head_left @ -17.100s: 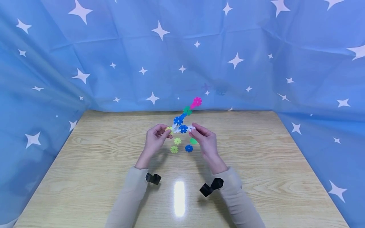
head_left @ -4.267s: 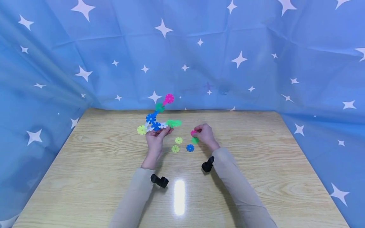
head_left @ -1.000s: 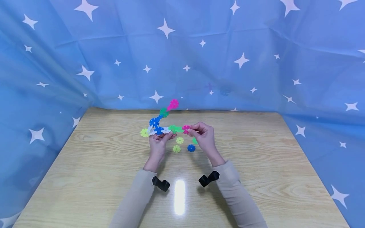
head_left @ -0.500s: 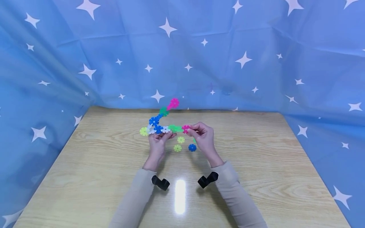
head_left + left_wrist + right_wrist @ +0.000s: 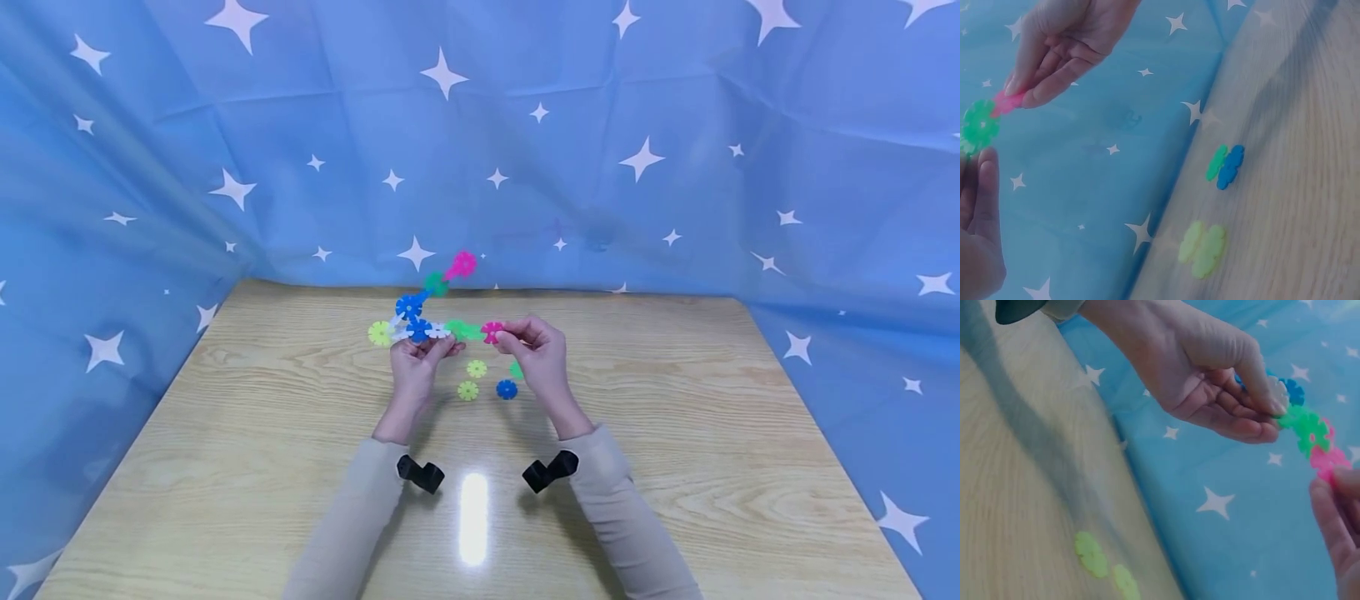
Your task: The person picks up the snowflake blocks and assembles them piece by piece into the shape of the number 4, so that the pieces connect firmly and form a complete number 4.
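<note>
"Quick, what's in your left hand (image 5: 412,377)?"

"Chain of linked flower discs (image 5: 418,330). Thumb and fingers pinch it around a white disc (image 5: 438,331) and the green discs (image 5: 456,328) next to it. Exact pinch spot half hidden."

"And your right hand (image 5: 544,358)?"

"Pinching too, thumb against fingers, on a pink disc (image 5: 492,333). Its edge meets the last green disc, at the chain's right end. Slotted in or only touching, can't tell."

"Where's the chain?"

"Up off the table (image 5: 225,433), in front of me, between both hands. Yellow-green disc (image 5: 380,333) at the left end, then white, blue, white, green. From near that left end a branch slants up and away to the right: blue disc (image 5: 408,307), dark green disc (image 5: 437,284), pink tip (image 5: 465,264)."

"Loose ones?"

"Four, on the table below my hands. Two pale yellow-green discs (image 5: 468,391) on the left, one nearer me. Right of those, a blue disc (image 5: 507,389), with a light green disc (image 5: 516,369) just beyond, partly covered by my right hand in the head view."

"Rest?"

"Light sleeves (image 5: 348,508), black camera (image 5: 422,474) on each wrist. Blue curtain (image 5: 337,125) with white stars behind the table. Bright glare (image 5: 473,518) on the wood, between my forearms."
</note>
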`<action>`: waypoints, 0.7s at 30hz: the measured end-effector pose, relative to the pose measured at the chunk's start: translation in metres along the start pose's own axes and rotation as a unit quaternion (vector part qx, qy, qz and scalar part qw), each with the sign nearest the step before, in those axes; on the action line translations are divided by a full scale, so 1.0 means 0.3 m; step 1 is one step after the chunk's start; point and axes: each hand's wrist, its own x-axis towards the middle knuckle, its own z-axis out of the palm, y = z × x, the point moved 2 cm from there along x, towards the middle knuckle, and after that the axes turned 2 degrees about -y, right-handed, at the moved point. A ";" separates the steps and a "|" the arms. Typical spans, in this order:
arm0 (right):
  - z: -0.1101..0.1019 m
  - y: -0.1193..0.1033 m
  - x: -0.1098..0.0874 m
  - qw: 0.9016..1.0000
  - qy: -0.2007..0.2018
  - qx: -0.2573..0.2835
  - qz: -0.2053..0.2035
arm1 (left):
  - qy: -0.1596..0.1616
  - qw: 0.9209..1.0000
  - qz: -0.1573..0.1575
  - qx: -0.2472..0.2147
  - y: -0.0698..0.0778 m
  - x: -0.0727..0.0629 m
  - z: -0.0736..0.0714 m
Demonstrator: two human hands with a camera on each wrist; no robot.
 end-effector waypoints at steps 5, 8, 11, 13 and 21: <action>-0.008 -0.008 0.003 1.000 -0.006 0.008 -0.007 | -0.002 1.000 -0.002 -0.001 0.000 0.007 0.009; -0.007 -0.006 0.003 1.000 -0.007 0.015 -0.007 | 0.001 1.000 0.001 -0.004 0.000 0.007 0.010; -0.006 -0.007 0.004 1.000 -0.004 0.017 -0.007 | -0.002 1.000 0.002 -0.008 0.002 0.006 0.011; -0.006 -0.009 0.003 1.000 -0.003 0.016 -0.007 | -0.003 1.000 0.003 -0.011 0.002 0.005 0.011; -0.001 -0.023 -0.006 1.000 0.006 -0.007 -0.018 | -0.010 1.000 0.001 0.010 -0.009 -0.001 0.012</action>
